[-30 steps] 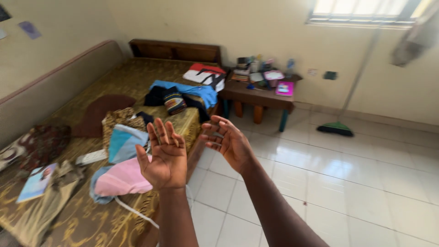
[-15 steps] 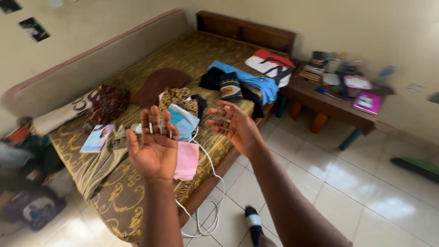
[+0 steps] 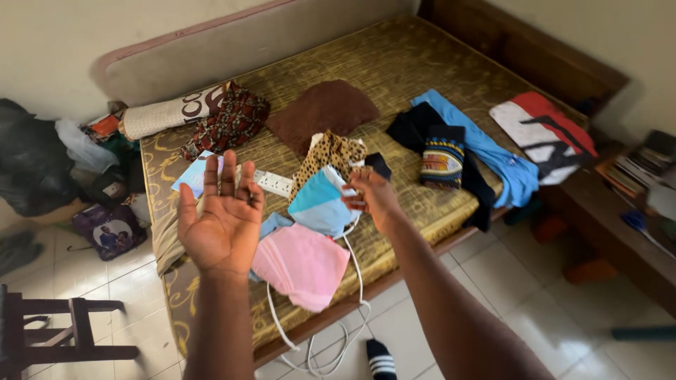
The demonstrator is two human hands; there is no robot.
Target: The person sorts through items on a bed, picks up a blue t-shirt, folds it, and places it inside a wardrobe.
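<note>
Blue-and-white folded cloth [image 3: 320,204] near bed's [image 3: 394,63] front edge | view now swung down over it | right hand [image 3: 373,197] now reaches it, fingers curled at its top; left hand [image 3: 222,222] open, empty.

Soft daylight, slight motion blur

Take the white power strip [image 3: 273,183] as landmark. Bare bedspread [image 3: 394,63] lies open well behind it, toward the headboard [image 3: 521,49]. Just right of it you meet the leopard cloth [image 3: 331,155] and the blue-and-white cloth [image 3: 320,204]. In front, the pink cloth [image 3: 303,264] and white cable [image 3: 352,281] block the bed edge. Far right, dark clothes [image 3: 422,134] and the blue garment [image 3: 493,155] crowd the bed. Left, a booklet [image 3: 191,176] and patterned cloth [image 3: 229,119].
</note>
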